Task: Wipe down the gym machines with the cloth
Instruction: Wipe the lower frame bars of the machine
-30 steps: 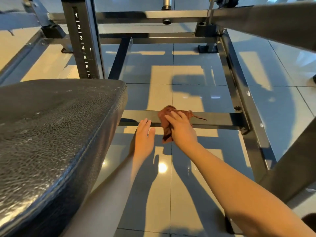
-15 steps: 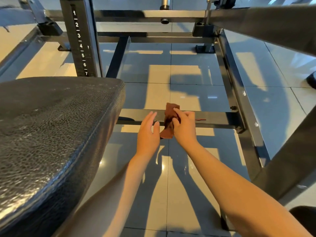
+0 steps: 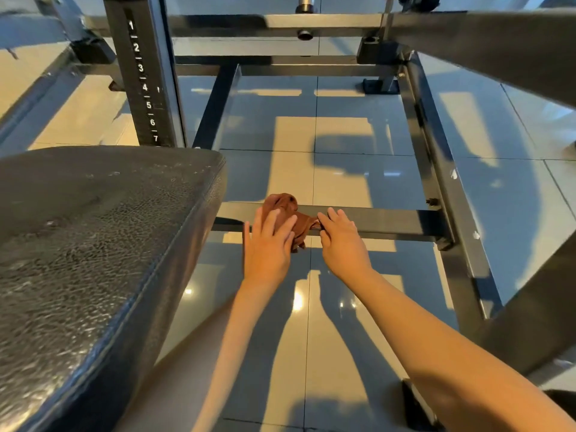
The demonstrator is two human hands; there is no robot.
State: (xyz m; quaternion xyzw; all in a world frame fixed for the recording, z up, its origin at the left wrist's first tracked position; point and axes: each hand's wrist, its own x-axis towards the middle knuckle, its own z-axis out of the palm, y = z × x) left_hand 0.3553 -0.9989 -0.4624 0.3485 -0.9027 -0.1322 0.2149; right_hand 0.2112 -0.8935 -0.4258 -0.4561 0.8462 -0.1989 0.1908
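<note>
The brown cloth (image 3: 285, 204) lies crumpled over the machine's dark crossbar (image 3: 389, 220), just beside the seat pad (image 3: 93, 244), with a fold hanging off the near edge. My left hand (image 3: 267, 246) presses on it with straight fingers. My right hand (image 3: 343, 241) rests at its other end, perhaps pinching a corner — I cannot tell.

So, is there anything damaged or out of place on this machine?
Nothing spilled or askew. The seat pad shows a cracked-looking surface with pale specks, and the right frame rail has small white spots, perhaps chipped paint. The cloth lies bunched on the crossbar.
</note>
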